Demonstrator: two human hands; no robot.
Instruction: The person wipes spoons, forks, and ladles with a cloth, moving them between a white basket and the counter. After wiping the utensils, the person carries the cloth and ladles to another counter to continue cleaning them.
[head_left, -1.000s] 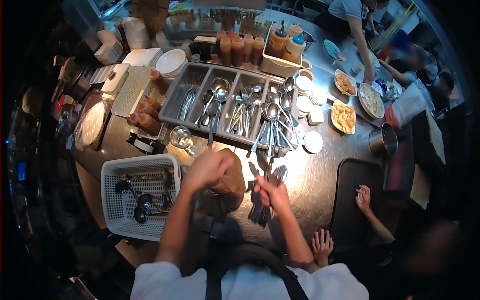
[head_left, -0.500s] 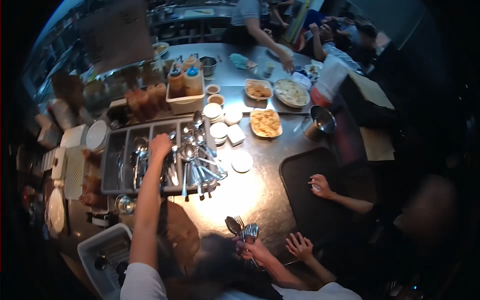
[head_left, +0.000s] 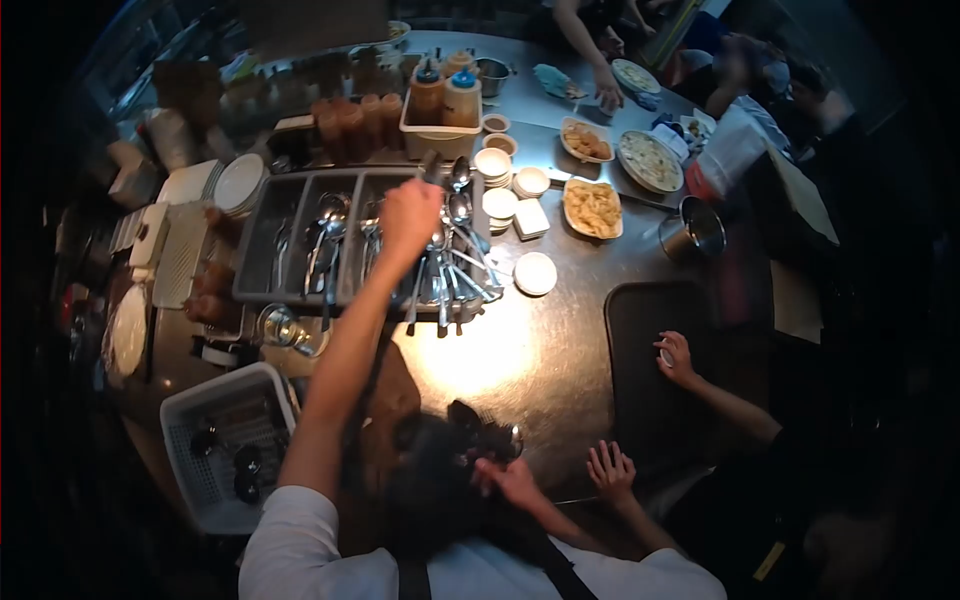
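My left grip [head_left: 410, 215] closes over the cutlery tray [head_left: 262, 240], sorting; right grip [head_left: 505, 478] clutches a spoon bundle [head_left: 480, 432] near my body.

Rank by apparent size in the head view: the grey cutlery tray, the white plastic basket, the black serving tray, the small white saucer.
1. Grey cutlery tray and black serving tray: look alike, so unranked.
3. White plastic basket, partly hidden and nearer the camera.
4. Small white saucer, clearly smallest.
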